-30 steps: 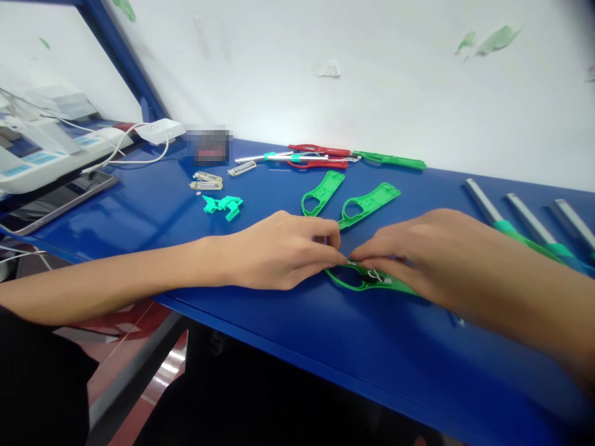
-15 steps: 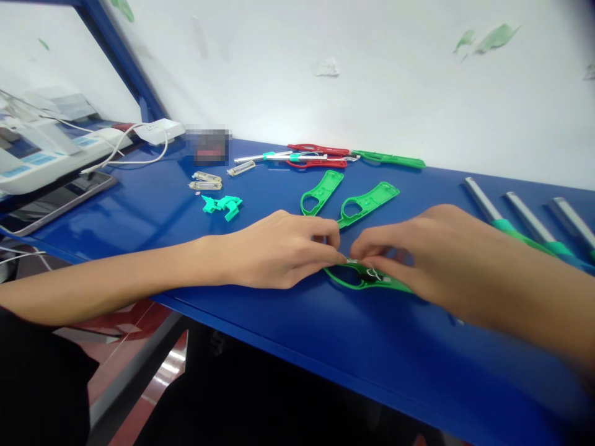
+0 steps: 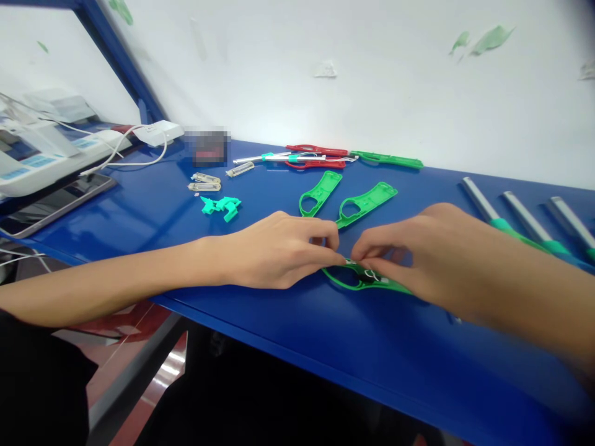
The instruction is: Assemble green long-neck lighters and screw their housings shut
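Observation:
A green lighter half-shell (image 3: 395,286) with a finger loop lies low over the blue table, open side up, with a dark part and a thin white wire inside. My left hand (image 3: 292,251) is closed, thumb and fingertips pinching the shell's loop end. From the other side my right hand (image 3: 413,248) pinches at its upper rim, beside a small metal piece (image 3: 349,262); the palm hides the shell's far end. Just beyond the hands are two more green half-shells, a left one (image 3: 329,183) and a right one (image 3: 380,195).
Teal trigger pieces (image 3: 229,207) and clear fuel tanks (image 3: 204,186) lie left. Red shells (image 3: 320,150), thin metal tubes and a green shell (image 3: 390,160) rest by the wall. Several tubed lighter parts (image 3: 481,199) are at right, a phone (image 3: 60,201) and power strip (image 3: 69,155) far left.
The view has shifted very slightly. Both hands keep their pinch on the green lighter half-shell, with hardly any movement of the fingers.

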### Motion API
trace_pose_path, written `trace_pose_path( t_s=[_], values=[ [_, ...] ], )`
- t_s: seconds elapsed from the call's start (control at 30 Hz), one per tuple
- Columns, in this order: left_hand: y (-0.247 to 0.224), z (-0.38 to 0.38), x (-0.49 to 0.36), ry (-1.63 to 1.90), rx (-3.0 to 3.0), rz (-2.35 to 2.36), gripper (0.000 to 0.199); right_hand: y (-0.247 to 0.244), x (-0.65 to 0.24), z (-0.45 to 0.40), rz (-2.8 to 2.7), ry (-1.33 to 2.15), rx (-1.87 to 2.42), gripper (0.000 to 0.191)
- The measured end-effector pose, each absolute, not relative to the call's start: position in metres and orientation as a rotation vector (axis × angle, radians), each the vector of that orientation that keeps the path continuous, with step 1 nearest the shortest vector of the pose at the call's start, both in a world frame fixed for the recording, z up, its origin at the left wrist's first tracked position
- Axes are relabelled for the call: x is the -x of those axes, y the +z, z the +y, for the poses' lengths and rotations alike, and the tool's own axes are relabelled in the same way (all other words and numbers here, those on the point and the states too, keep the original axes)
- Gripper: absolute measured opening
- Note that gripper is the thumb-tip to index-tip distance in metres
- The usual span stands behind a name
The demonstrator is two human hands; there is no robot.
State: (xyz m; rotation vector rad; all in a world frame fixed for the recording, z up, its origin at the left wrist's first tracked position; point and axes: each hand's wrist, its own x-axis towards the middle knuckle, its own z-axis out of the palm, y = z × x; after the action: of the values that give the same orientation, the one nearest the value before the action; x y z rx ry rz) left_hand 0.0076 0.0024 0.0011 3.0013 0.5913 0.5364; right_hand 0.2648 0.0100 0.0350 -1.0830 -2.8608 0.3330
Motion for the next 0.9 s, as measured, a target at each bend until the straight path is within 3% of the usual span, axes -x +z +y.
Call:
trace_pose_path(
  t_s=[0.9],
  values=[
    [0.0049,-0.0029,-0.0147,0.516,-2.831,0.661,0.033,0.037,-0.264,0.0106,-2.954,0.172,1.163,0.026]
  ],
)
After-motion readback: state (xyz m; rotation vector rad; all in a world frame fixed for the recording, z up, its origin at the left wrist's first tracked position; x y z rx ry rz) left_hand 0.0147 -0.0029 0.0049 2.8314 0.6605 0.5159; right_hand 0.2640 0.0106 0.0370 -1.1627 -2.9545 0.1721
